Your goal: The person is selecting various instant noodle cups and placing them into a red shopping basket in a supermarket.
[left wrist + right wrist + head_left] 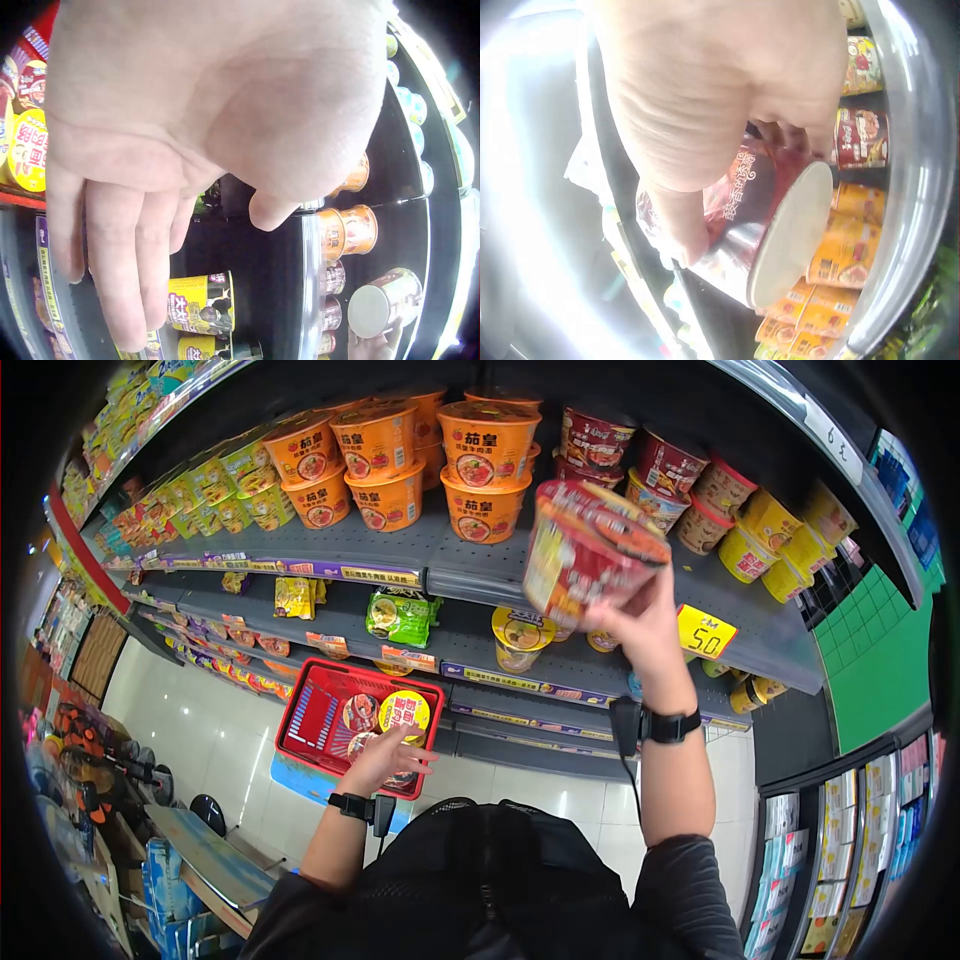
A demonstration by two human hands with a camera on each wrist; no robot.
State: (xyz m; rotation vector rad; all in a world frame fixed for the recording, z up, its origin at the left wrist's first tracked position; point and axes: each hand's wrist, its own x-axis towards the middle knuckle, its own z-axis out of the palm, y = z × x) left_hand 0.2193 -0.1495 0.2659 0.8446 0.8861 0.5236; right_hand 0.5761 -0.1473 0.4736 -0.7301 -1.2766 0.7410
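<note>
My right hand [648,625] grips a dark red instant noodle bucket [575,565], tilted and raised in front of the upper shelf. In the right wrist view, the thumb lies along the side of this bucket [739,214], and its pale flat end faces the shelf. My left hand [380,762] hovers at the near edge of a red shopping basket [304,712], fingers spread and holding nothing. Inside the basket sit a yellow-lidded noodle bucket [405,714] and several dark red ones. The left wrist view has the left palm [202,112] across its top.
Orange noodle buckets [485,465] stand stacked on the upper shelf, with dark red ones [668,465] and yellow ones [748,558] to their right. Below are a green noodle packet [398,616] and another noodle bucket [521,638]. A yellow price tag [706,632] hangs by the right forearm.
</note>
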